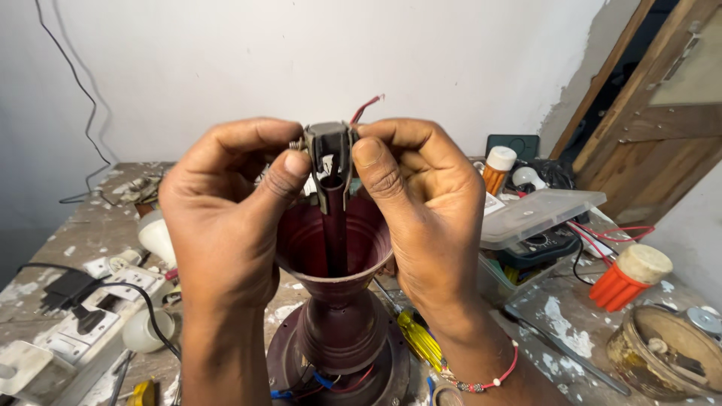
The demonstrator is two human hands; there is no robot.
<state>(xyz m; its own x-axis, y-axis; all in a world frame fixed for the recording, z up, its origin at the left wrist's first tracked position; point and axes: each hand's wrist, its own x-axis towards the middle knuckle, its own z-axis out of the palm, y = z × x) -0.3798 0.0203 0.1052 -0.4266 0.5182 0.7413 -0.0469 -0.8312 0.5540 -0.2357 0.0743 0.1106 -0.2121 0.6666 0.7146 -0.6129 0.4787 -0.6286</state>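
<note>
While both hands pinch it from opposite sides, left hand point(226, 218) and right hand point(429, 218) equally near, the grey metal bracket point(329, 162) sits upright atop the dark rod point(335, 240) rising vertically from the maroon cup-shaped housing point(338, 301).

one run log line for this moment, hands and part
left hand: pinching grey bracket | right hand: pinching same bracket | bracket: atop rod above maroon cup

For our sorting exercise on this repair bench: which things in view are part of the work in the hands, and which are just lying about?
In the work:
- left hand and right hand, pinching the grey bracket
- red wire
- dark rod
- maroon cup-shaped housing

Lying about:
- yellow screwdriver
- clear plastic box
- orange cap
- white bulb
- white switch board
</note>
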